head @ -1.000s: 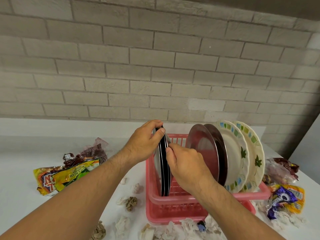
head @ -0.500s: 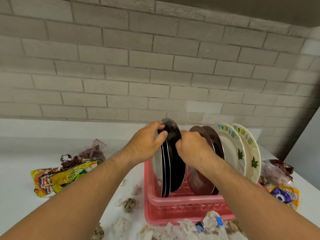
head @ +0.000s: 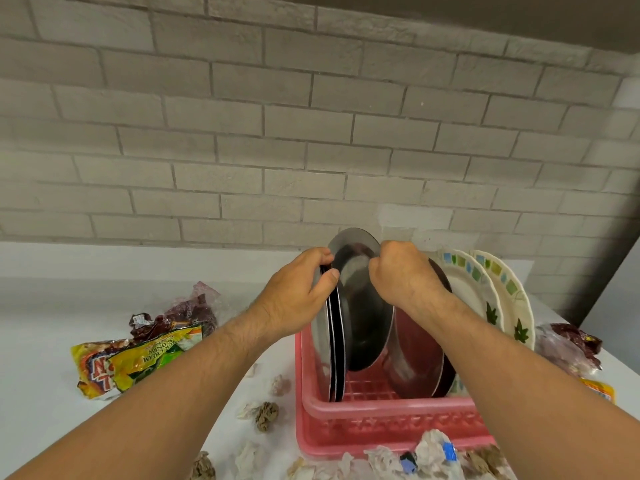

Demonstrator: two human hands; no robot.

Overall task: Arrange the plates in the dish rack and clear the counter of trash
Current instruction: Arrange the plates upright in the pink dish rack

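A pink dish rack stands on the white counter. My left hand grips the top of a stack of thin dark plates standing on edge at the rack's left end. My right hand holds a steel plate by its upper rim, lifted and tilted above the rack floor. Two more steel plates lean in the middle. Two white patterned plates stand at the right end.
Yellow snack wrappers and a crumpled clear bag lie left of the rack. Paper balls and scraps lie in front. More wrappers sit at the right. A brick wall stands behind.
My right hand has separated one steel plate from the left stack and lifted it up and to the right. My left hand keeps steadying the remaining stack.
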